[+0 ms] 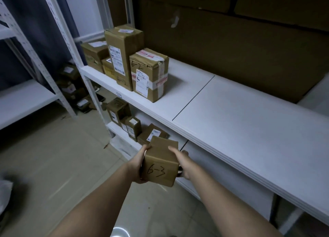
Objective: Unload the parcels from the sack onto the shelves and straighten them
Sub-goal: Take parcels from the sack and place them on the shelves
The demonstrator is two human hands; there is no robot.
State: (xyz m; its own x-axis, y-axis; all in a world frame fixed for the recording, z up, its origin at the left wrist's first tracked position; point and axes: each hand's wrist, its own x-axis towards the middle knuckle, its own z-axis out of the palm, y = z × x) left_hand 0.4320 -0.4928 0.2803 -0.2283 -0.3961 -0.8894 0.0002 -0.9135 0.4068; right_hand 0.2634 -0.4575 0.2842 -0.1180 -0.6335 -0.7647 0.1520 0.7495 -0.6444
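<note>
A small brown cardboard parcel (160,163) marked "6-3" is held in the air in front of the lower shelf. My left hand (139,163) grips its left side and underside. My right hand (181,161) grips its right side, thumb on top. On the white upper shelf (231,115) several taped parcels stand at the left end, the nearest one marked "6-2" (148,75) beside a taller parcel (122,55). Several smaller parcels (131,126) sit on the lower shelf (121,142). The sack shows only as a pale edge (4,192) at far left.
A second white rack (23,98) stands to the left, with more parcels (71,83) piled on the floor between the racks. Large flat cardboard sheets (231,41) lean behind the upper shelf. Tiled floor (62,165) lies below my arms.
</note>
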